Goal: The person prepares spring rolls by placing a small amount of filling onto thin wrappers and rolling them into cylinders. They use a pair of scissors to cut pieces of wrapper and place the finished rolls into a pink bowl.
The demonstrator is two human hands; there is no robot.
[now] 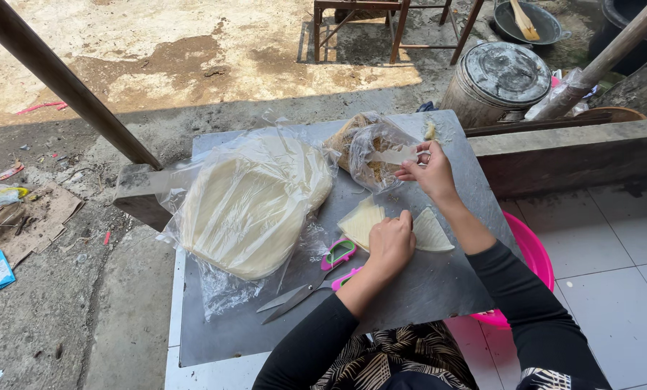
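- The left hand (390, 242) is pressing flat, fingers together, on a pale cut wrapper sheet (359, 220) lying on the grey desk (439, 282), holding nothing
- The right hand (430, 172) is pinching a narrow pale strip (392, 155), fingertips clamped on it, just over the open clear bag of brown filling (370, 155)
- A second wedge-shaped wrapper piece (432, 232) is lying just beside the left hand, on its right
- The step in hand seems to be readying a cut wrapper for filling; the next move likely calls for keeping the sheet pinned while the right hand comes back to it
- Pink-handled scissors (316, 278) are resting near the left forearm, and a bagged stack of round wrappers (251, 206) is sitting to the left
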